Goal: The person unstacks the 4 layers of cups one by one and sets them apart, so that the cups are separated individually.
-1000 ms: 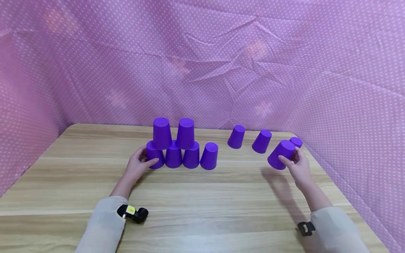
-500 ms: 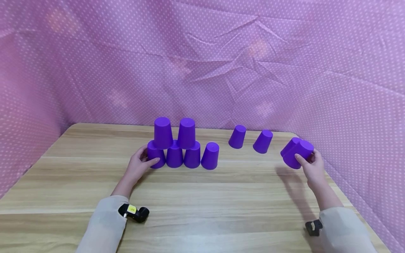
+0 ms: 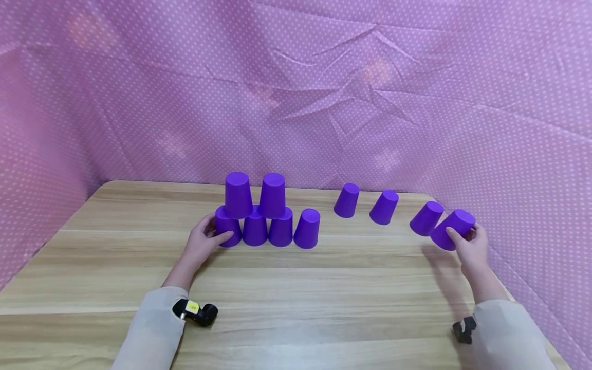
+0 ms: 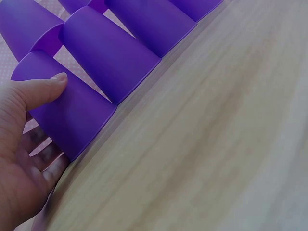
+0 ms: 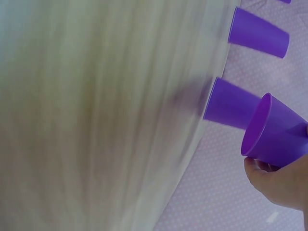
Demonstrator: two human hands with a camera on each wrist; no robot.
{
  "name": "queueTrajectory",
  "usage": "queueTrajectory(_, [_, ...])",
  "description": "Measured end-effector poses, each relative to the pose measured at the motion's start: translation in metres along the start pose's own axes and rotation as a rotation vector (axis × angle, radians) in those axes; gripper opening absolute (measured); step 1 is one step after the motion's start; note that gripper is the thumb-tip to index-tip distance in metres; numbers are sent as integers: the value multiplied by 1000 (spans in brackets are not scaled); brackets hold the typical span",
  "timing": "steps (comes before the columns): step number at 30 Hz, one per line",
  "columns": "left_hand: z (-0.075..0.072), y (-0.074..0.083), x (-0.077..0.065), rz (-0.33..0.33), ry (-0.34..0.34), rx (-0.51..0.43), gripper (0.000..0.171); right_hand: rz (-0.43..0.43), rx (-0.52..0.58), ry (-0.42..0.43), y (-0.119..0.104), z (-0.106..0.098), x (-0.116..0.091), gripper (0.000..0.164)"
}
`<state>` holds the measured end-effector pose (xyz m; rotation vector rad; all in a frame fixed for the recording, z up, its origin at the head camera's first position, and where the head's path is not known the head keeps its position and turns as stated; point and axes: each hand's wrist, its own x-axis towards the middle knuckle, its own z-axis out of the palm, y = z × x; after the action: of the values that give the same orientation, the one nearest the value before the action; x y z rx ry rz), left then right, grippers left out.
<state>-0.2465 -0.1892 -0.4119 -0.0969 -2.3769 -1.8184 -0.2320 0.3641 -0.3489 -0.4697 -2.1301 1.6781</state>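
Observation:
Upside-down purple cups stand in a row, with two more, such as the upper left cup (image 3: 238, 195), stacked across the gaps. My left hand (image 3: 199, 246) curls round the leftmost bottom cup (image 3: 226, 228), thumb on its front and fingers at its outer side; the left wrist view shows this cup (image 4: 72, 106) standing on the table. Over at the far right, my right hand (image 3: 472, 252) grips another upside-down cup (image 3: 452, 230), thumb across its front. That cup (image 5: 281, 134) is raised and tilted in the right wrist view, its open mouth showing.
Three separate upside-down cups stand toward the back right: a left one (image 3: 347, 200), a middle one (image 3: 384, 207) and a right one (image 3: 426, 219) close beside the held cup. Pink dotted cloth (image 3: 296, 103) hangs behind and around the wooden table (image 3: 300, 308).
My right hand has carried its cup rightward, past the rightmost standing cup, which it hid partly before. My left hand has kept its grip on the bottom cup.

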Motion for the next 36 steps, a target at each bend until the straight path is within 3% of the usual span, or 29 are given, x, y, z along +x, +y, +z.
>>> queueTrajectory(2, [0, 0, 0, 1, 0, 2, 69, 3, 12, 24, 13, -5, 14, 54])
queueTrajectory(6, [0, 1, -1, -5, -2, -1, 69, -7, 53, 63, 73, -25, 72, 69])
queueTrajectory(8, [0, 1, -1, -9, -4, -3, 69, -9, 92, 65, 95, -36, 91, 75])
queueTrajectory(10, [0, 1, -2, -15, -6, -2, 70, 28, 87, 81, 89, -38, 88, 78])
queueTrajectory(15, [-1, 0, -2, -13, -3, 0, 70, 78, 3, 109, 48, -30, 52, 74])
queueTrajectory(19, [-1, 0, -2, -14, -2, 2, 69, 103, -56, 110, 29, -24, 38, 71])
queueTrajectory(24, [-1, 0, -3, -21, -4, 3, 70, 144, -123, 127, 26, -23, 38, 72])
queueTrajectory(32, [-1, 0, -2, -6, 0, 5, 69, 177, -136, 109, 25, -24, 40, 75])
queueTrajectory(36, [-1, 1, -1, -1, -4, 6, 69, 187, -129, 140, 25, -24, 39, 73])
